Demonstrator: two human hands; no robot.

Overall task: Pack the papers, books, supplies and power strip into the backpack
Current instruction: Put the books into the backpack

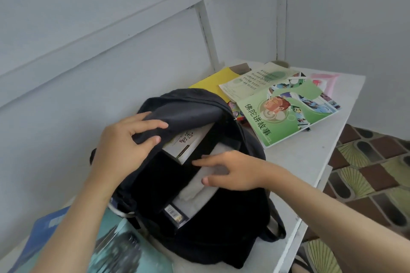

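Backpack (221, 228) lies open on the tabletop (310, 157), close to the wall. My left grip (124, 139) curls round its top flap (184, 111), thumb under the edge, holding it up so the mouth gapes. My right grip (235, 170), fingers straight and flat, presses the grey divider (199, 197) down (making room, I judge) beside the white book (188, 142) already inside. The green book (286, 113) waits beyond, not yet packed.

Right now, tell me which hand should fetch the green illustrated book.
Right. The right hand rests on the grey inner divider, holding nothing, on the green illustrated book's side. The left hand grips the flap of the black fabric backpack, holding it open.
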